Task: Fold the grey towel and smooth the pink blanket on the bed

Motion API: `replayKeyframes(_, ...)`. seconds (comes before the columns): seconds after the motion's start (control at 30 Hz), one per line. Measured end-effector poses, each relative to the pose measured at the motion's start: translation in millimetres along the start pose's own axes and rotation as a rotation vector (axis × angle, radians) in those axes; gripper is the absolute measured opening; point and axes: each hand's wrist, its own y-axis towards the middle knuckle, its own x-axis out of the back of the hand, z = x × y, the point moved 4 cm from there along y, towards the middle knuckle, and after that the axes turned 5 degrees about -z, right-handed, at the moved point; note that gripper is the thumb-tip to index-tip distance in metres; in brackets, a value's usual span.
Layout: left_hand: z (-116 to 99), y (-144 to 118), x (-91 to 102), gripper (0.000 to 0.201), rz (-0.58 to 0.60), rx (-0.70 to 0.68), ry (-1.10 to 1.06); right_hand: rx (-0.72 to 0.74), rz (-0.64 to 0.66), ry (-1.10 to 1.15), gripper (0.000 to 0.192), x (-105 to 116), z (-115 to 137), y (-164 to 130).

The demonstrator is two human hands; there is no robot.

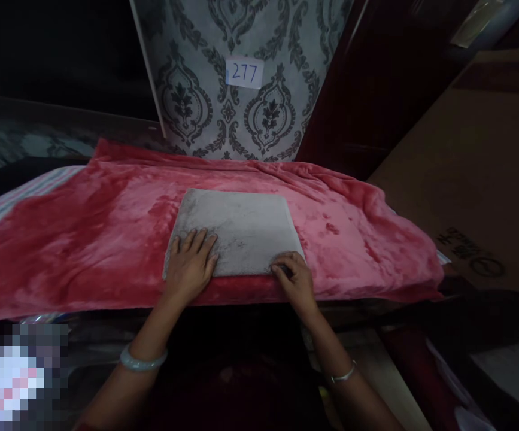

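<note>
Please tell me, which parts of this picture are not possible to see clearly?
Head view:
- Surface under the red blanket: covered by it.
- Near right corner of the grey towel: hidden under the right hand.
- Lower left corner: pixelated.
- Print on the cardboard box: too dark and small to read.
- Left hand lies flat on the towel.

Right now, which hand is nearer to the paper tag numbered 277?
Left. The left hand lies flat on the folded grey towel, more directly below the tag; the right hand grips the towel's near right corner, farther away.
</note>
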Motion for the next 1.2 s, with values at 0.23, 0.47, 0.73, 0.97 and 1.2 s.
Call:
replayKeyframes(0.23, -1.9, 0.2, 1.8, 0.053, 0.017, 0.004, 0.036, 0.052, -0.041, -0.01, 0.017, -2.9, 3.4, -6.7)
replayKeyframes(0.47, 0.7, 0.6, 2.8, 0.051, 0.016, 0.019, -0.01, 0.06, -0.124, -0.005, 0.014, -2.6, 7.0, -5.6)
replayKeyframes(0.73, -48.5, 2.4, 12.1, 0.024, -0.017, -0.139, -0.249, 0.071, -0.159, 0.056, 0.012, 0.8, 11.6, -5.8)
replayKeyframes(0.97, -108.0, 7.5, -5.6, 0.008, 0.092, -0.175, -0.315, 0.121, -0.156, 0.028, 0.012, 5.6, 13.1, -11.2)
replayKeyframes(1.2, -112.1, 15.9, -8.4, 0.009, 0.153, -0.154, -0.231, 0.157, -0.154, -0.013, 0.012, 3.7, 11.9, -13.5)
